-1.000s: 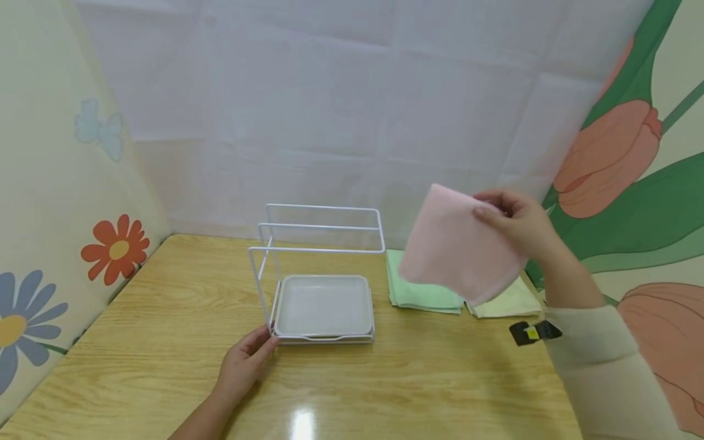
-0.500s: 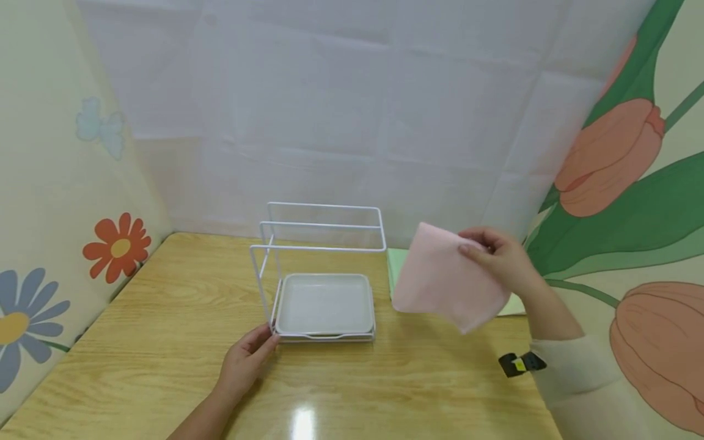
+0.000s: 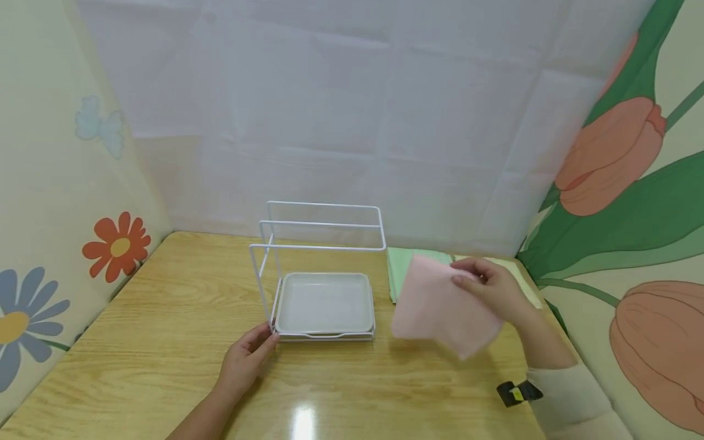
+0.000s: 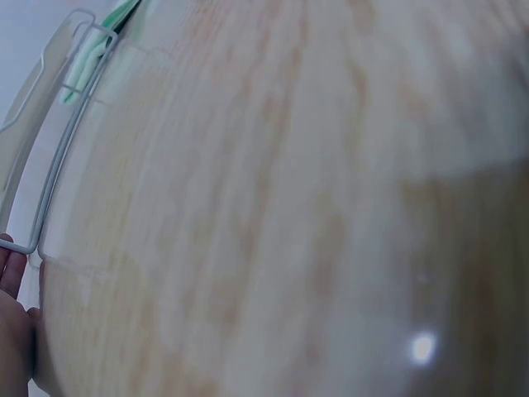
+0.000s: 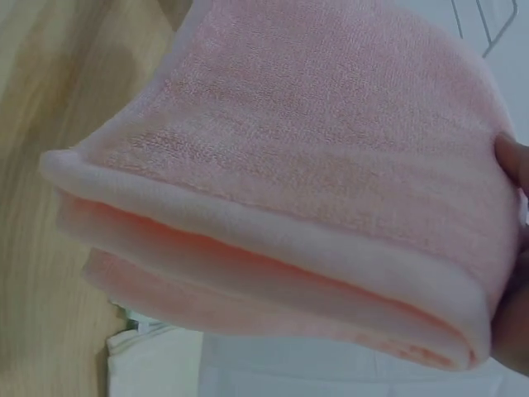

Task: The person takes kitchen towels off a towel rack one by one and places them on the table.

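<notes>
My right hand (image 3: pixel 492 290) pinches a folded pink towel (image 3: pixel 440 308) by its upper right edge and holds it above the table. Up close in the right wrist view, the towel (image 5: pixel 314 141) shows several soft layers along its fold. At the front left corner of a white wire rack (image 3: pixel 319 249), my left hand (image 3: pixel 244 360) grips the frame between thumb and fingers. Inside the rack's base sits a shallow white tray (image 3: pixel 324 302) with nothing on it. In the left wrist view only part of the left hand (image 4: pixel 12 331) shows, at the edge.
Behind the pink towel lie a folded green towel (image 3: pixel 398 269) and a pale yellow towel (image 3: pixel 525 281), both partly covered from view. A white sheet (image 3: pixel 308 110) hangs behind the wooden table (image 3: pixel 181 293). Flower-patterned panels (image 3: pixel 649 244) stand at both sides.
My right hand has brought the pink towel down and slightly left, toward the front of the table. More of the yellow towel shows behind the hand than half a second ago. The left hand stays put.
</notes>
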